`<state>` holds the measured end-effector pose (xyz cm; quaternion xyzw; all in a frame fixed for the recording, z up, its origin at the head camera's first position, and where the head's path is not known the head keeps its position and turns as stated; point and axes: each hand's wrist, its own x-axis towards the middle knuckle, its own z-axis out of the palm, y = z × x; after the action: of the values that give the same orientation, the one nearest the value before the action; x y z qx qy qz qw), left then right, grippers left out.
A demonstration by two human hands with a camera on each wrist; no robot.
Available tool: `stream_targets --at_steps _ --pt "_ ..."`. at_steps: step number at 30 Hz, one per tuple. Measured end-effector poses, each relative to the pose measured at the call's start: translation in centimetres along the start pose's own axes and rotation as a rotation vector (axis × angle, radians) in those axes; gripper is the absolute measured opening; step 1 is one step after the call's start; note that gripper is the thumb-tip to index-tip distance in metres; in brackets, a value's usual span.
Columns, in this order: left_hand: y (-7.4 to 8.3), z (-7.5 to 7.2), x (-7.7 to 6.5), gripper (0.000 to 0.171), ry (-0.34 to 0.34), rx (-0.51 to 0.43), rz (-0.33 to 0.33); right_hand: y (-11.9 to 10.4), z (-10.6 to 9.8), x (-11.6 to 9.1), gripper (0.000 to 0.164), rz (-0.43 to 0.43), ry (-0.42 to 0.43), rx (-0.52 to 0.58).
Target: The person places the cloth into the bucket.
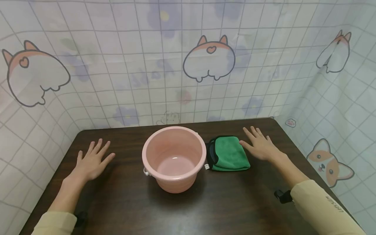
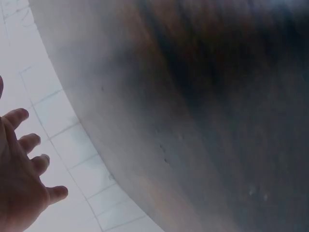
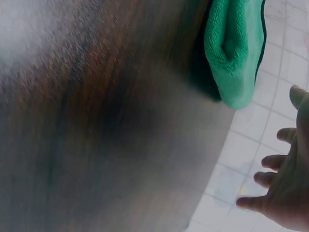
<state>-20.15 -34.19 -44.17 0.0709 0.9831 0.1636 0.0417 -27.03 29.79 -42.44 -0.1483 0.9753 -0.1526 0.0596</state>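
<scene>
A pink plastic bucket [image 1: 174, 182] stands upright near the middle of the dark wooden table, its handle end showing at the left of the rim. Right beside it lies a folded green towel [image 1: 230, 153] with black edging and a small white tag. My left hand [image 1: 91, 162] is over the table's left side, fingers spread, holding nothing. To the right of the towel is my right hand [image 1: 261, 145], also with spread fingers, its thumb near the towel's edge. In the right wrist view the towel [image 3: 236, 63] shows thick, soft folds, apart from the fingers.
The brown table [image 1: 123, 202] has rounded back corners. Behind it and at both sides hangs a white gridded cloth [image 1: 123, 81] printed with cartoon dogs and flowers. Dark wrist straps [image 1: 283, 196] show at the cuffs of the beige sleeves.
</scene>
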Motion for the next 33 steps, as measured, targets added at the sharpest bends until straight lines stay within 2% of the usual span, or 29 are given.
stream_targets --at_steps 5,12,18,26,29,33 --pt "1.5 0.3 -0.2 0.073 0.055 -0.012 0.023 -0.1 0.8 -0.1 0.075 -0.041 0.014 0.103" --pt "4.7 0.5 -0.7 0.062 0.191 -0.07 0.108 -0.4 1.7 -0.6 0.068 -0.071 0.027 0.207" --pt "7.4 1.1 -1.0 0.055 0.248 -0.235 0.142 -1.0 2.1 -0.9 0.066 -0.002 -0.025 0.303" --pt "10.2 0.9 -1.5 0.038 0.407 -0.42 0.2 -1.4 2.4 -1.2 0.069 0.037 -0.088 0.362" --pt "11.3 0.7 -1.6 0.035 0.407 -0.49 0.197 -1.4 2.5 -1.2 0.07 0.035 -0.091 0.378" --pt "12.3 0.7 -1.7 0.039 0.326 -0.644 0.163 -1.3 2.9 -1.2 0.071 0.023 -0.092 0.422"
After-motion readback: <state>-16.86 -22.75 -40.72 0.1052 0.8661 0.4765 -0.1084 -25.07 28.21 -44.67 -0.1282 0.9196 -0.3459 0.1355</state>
